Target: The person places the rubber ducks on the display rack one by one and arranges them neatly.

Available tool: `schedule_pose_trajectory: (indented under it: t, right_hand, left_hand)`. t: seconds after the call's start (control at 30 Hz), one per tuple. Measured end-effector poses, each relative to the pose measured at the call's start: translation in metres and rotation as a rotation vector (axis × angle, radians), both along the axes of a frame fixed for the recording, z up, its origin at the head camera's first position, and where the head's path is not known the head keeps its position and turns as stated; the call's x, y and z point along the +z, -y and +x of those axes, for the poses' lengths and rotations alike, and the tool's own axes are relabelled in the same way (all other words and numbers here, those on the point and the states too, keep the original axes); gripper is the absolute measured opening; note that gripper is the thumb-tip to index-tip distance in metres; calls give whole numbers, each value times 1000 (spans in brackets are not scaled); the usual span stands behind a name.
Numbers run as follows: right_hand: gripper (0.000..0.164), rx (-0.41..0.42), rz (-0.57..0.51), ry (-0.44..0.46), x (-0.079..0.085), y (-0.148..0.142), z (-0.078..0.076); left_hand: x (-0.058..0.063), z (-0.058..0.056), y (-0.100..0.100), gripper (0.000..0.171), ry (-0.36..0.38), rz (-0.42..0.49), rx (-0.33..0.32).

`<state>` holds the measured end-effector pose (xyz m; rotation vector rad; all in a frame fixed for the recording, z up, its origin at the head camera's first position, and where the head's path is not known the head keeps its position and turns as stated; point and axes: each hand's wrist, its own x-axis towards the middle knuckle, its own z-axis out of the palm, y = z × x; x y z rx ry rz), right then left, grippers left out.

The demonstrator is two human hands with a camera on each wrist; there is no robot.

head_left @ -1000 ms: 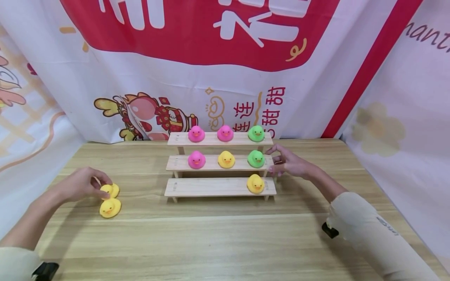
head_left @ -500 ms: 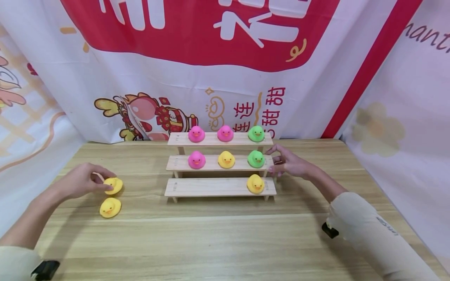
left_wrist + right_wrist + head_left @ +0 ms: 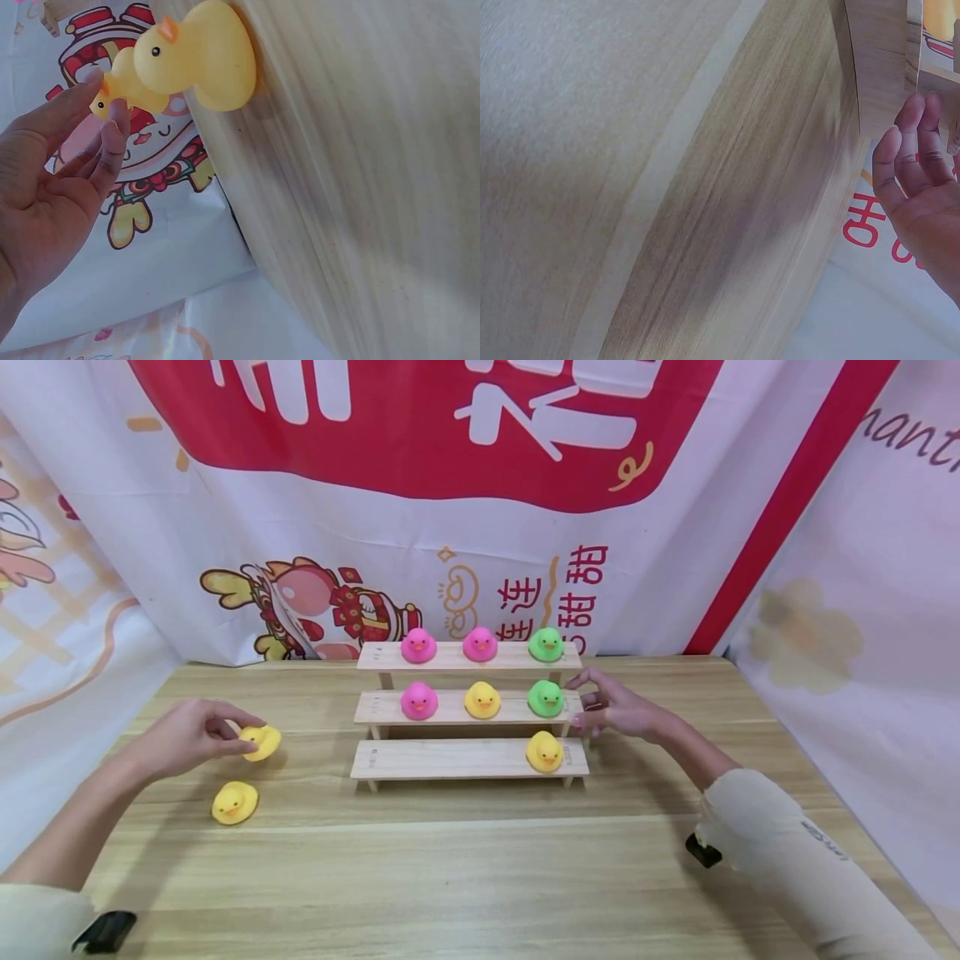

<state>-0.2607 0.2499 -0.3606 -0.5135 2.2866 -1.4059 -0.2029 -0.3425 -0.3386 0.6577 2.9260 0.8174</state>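
Observation:
My left hand (image 3: 191,739) pinches a yellow rubber duck (image 3: 262,742) by its side, just off the table at the left. Another yellow rubber duck (image 3: 235,802) sits on the table below that hand; in the left wrist view this loose duck (image 3: 217,56) partly covers the held duck (image 3: 142,86). At the centre back stands a three-tier wooden display shelf (image 3: 442,760). My right hand (image 3: 618,706) grips the right end of its middle tier, thumb at the front edge and index finger at the back. In the right wrist view its fingertips (image 3: 911,109) meet the shelf's end.
The top tier bears two pink ducks (image 3: 418,646) and a green duck (image 3: 547,645). On the middle tier sit a pink duck (image 3: 419,702), a yellow duck (image 3: 482,701) and a green duck (image 3: 546,699). One yellow duck (image 3: 544,752) is at the bottom tier's right. A printed cloth (image 3: 480,527) hangs behind.
My left hand has lifted the farther yellow duck and carried it a little right and away, apart from the other duck. The right hand has stayed at the shelf.

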Motion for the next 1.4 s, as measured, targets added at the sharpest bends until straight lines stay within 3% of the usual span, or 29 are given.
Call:
schedule_pose_trajectory:
  t: [0.2,0.4,0.57,0.7,0.93,1.07,1.4]
  right_hand:
    - [48,0,7,-5,0,0,0]
    - [48,2,10,-9,1,0,0]
    - [48,1,9,-13,0,0,0]
    - [48,1,4,-8,-1,-1,0]
    - [49,5,-9,-8,-1,-1,0]
    - [49,3,-7,-6,0,-1,0]
    - [49,0,-3,-7,-1,-1,0]
  left_hand:
    - [9,3,-13,35,24,24,-5]
    - [16,7,-27,37,5,50,-63]
    - [20,9,-40,41,29,53,-41]
    - [24,11,-52,34,-2,47,-29]
    - [26,14,-69,27,-101,97,-104]
    - [24,15,-79,26,-122,147,-135]
    - [21,16,-105,26,-45,209,-145]
